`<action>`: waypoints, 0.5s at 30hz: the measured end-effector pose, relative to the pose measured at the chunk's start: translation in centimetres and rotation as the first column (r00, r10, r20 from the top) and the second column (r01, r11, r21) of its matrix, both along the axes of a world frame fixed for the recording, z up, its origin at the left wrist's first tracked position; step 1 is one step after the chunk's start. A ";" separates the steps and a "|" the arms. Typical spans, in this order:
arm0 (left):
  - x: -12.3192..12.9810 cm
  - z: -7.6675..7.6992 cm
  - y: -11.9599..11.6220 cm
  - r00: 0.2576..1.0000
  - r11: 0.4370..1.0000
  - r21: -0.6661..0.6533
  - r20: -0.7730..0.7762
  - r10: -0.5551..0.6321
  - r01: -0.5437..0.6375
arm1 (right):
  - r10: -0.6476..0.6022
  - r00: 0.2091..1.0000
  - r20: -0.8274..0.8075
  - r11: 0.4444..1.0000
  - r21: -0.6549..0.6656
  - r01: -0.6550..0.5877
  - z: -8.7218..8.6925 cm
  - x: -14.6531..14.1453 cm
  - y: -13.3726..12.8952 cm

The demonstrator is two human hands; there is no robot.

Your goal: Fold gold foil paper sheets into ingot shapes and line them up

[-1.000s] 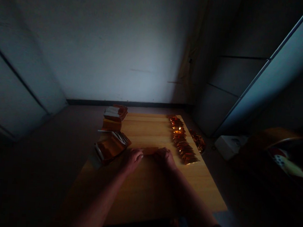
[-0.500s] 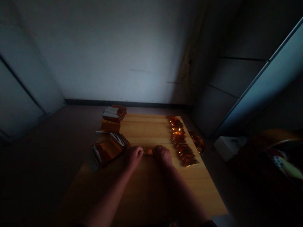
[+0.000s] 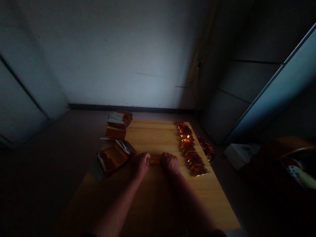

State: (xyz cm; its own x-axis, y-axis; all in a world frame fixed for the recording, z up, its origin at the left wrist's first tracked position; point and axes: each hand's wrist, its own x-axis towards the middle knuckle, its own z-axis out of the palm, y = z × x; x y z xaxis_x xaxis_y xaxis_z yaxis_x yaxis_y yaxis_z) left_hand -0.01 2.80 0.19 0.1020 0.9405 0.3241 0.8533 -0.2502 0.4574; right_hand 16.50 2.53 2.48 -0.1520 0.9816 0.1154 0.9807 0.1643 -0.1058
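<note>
The left hand (image 3: pixel 140 165) and right hand (image 3: pixel 170 162) close on either end of a small orange foil packet (image 3: pixel 154 160), lying on the pale wooden desk (image 3: pixel 151 136) just left of a long row of shiny orange foil packets (image 3: pixel 191 148).

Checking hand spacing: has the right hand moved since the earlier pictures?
Yes: the right hand has shifted left, further from the row of orange foil packets.

The left hand (image 3: pixel 140 165) and right hand (image 3: pixel 170 163) rest curled, knuckles up, just apart.
</note>
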 end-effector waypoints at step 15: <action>0.1 -1.0 0.1 0.999 0.999 0.034 0.016 0.031 -0.032 | -0.024 1.000 0.000 0.998 -0.055 0.024 0.1 0.0 0.5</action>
State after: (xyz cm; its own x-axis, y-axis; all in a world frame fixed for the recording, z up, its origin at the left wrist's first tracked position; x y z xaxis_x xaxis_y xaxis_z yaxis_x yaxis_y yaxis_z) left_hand 0.09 2.86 -0.84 0.0671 0.9314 0.3578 0.8541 -0.2390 0.4620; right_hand 16.49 3.02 2.54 -0.1279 0.9899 0.0611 0.9842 0.1343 -0.1150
